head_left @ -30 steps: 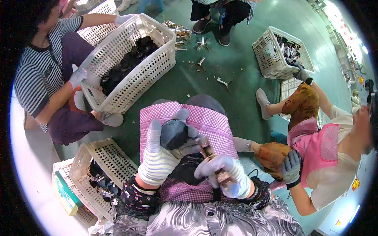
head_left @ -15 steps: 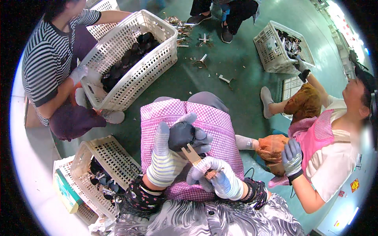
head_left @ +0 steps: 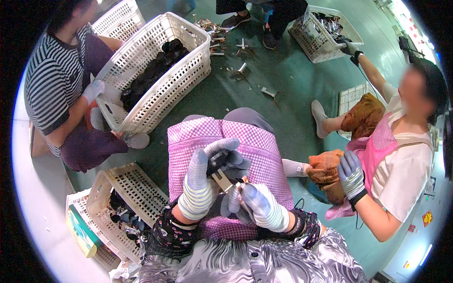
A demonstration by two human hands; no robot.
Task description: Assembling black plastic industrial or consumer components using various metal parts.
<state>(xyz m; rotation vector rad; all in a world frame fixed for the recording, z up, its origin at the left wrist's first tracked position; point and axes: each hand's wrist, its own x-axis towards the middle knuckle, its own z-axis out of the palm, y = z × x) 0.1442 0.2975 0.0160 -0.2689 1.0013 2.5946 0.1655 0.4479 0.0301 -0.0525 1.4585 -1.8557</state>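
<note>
Above my lap, my left hand, in a striped grey-and-white glove, is closed around a dark rounded part, mostly covered by its fingers. My right hand, gloved alike, pinches a flat, pale metal piece with a forked end. The fork points toward my left palm. A small copper-coloured bit shows at my right fingertips. Both hands are close together over a pink checked apron. Whether the metal piece touches the dark part cannot be made out.
A big white crate of black parts stands ahead left; another crate sits by my left elbow. Metal pieces lie on the green floor. Co-workers sit left and right; the right one's hand grips a far crate.
My left fingers have curled further over the dark part. My right hand has turned and moved slightly, shifting the forked piece left. The right co-worker has moved the far crate left.
</note>
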